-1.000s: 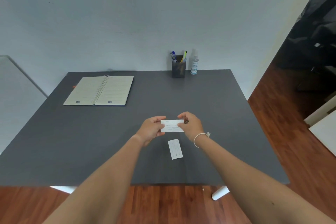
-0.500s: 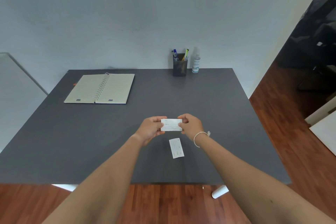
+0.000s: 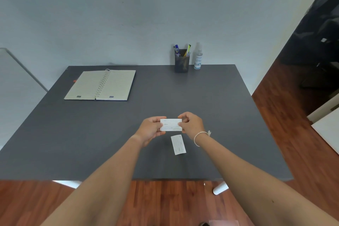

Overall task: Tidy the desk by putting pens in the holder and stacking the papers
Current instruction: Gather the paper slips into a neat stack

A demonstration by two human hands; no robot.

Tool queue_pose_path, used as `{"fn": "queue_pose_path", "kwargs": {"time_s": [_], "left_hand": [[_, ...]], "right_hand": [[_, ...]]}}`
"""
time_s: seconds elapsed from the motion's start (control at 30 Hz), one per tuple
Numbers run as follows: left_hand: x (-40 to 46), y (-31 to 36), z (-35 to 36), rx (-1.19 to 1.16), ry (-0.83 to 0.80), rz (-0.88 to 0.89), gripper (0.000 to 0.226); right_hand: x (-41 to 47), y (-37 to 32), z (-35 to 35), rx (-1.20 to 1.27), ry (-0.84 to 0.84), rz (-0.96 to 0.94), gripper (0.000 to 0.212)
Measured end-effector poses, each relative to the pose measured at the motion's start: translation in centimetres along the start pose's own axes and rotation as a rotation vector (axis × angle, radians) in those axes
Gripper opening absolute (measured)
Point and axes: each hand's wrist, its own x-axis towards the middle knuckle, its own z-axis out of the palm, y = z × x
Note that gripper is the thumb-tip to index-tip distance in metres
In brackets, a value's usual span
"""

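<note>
Nothing moved since earlier, both hands' fingers (image 3: 180, 124) clamped on white lined card (image 3: 171, 124), second card (image 3: 178, 144) flat on desk (image 3: 220, 115)

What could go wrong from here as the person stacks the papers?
1. The card is pinched only at its short ends by the left hand and right hand, above the desk; a loose grip could let it drop.
2. The slip lies angled, not lined up with the card, so the stack may end up crooked.
3. The slip lies near the desk's front edge; a forearm brushing it might push it off.
</note>
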Motion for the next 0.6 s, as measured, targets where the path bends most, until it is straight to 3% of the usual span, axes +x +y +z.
{"fn": "queue_pose_path", "kwargs": {"time_s": [0.3,0.4,0.6], "left_hand": [[-0.6,-1.7,-0.6,0.017,0.053,-0.020,0.031],[-0.8,-2.5,-1.2,0.020,0.079,-0.037,0.032],[-1.3,-3.9,-2.3,0.003,0.123,-0.067,0.032]], "right_hand": [[-0.7,2.1,0.3,0.013,-0.084,0.072,0.033],[-1.1,3.2,0.1,-0.187,-0.106,0.024,0.038],[-1.1,4.6,0.0,-0.683,-0.311,-0.141,0.052]]}}
